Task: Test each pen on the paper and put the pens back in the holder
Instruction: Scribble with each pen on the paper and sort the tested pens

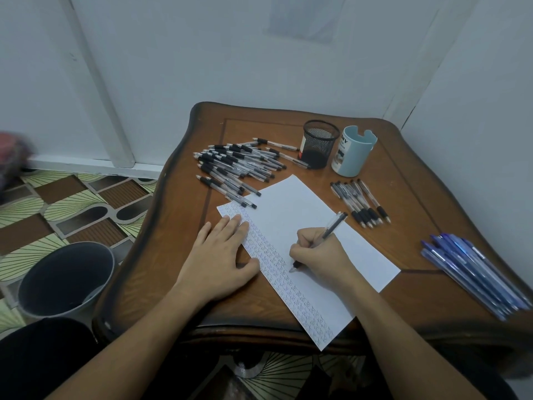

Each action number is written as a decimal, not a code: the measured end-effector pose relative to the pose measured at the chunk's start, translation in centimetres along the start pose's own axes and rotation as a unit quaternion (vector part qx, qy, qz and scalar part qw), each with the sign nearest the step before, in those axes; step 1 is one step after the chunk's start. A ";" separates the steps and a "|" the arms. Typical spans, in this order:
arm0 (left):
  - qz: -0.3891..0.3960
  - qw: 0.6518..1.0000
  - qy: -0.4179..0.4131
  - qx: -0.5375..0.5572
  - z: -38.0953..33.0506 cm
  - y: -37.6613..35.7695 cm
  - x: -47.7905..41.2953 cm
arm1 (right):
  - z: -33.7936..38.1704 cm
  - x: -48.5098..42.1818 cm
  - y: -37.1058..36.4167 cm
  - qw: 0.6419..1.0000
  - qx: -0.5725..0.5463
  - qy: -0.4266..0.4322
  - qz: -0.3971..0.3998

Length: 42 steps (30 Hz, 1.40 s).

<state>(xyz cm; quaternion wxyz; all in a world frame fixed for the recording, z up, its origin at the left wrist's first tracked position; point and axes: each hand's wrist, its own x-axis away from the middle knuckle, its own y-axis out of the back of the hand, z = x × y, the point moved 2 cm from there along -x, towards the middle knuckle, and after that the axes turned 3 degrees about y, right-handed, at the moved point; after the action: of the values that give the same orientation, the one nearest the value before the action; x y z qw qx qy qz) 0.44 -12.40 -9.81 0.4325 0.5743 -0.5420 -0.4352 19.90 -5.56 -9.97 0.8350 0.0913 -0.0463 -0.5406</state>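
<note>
Testing pen (pixel 326 236): right hand (pixel 317 255) pinches it, tip on paper (pixel 302 226) mid-table. Left hand (pixel 219 255) flat, fingers together, pins sheet. Keep stroke short, pressure light; mesh holder (pixel 320 144) waits beyond.

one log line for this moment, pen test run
phase: testing pen | right hand: grips pen, tip on paper | left hand: flat on paper | mesh holder: no pens sticking out

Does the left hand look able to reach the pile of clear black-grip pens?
Probably yes. The left hand lies flat on the white paper sheet, holding nothing; the pile of clear black-grip pens sits just beyond it, nothing between.
</note>
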 end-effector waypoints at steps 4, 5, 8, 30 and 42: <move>-0.012 1.000 -0.001 0.008 0.0 -0.2 0.0 | -0.1 0.0 0.0 0.999 0.026 0.021 -0.008; -0.013 1.000 -0.001 0.008 0.0 -0.2 0.0 | 0.0 0.0 0.0 0.999 0.037 0.029 -0.008; -0.008 1.000 0.000 0.001 0.0 -0.2 0.0 | 0.0 0.0 0.1 0.999 0.029 0.025 -0.010; -0.003 1.000 -0.001 0.001 0.1 -0.1 0.0 | -0.1 0.1 0.0 0.999 0.029 0.015 -0.005; -0.007 1.000 -0.001 0.005 0.0 -0.1 0.0 | 0.0 0.1 0.2 1.000 0.010 0.011 0.001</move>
<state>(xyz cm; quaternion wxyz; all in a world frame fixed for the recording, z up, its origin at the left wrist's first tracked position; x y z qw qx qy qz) 0.47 -12.40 -9.90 0.4259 0.5797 -0.5403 -0.4367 20.09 -5.55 -9.97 0.8353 0.1056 -0.0425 -0.5379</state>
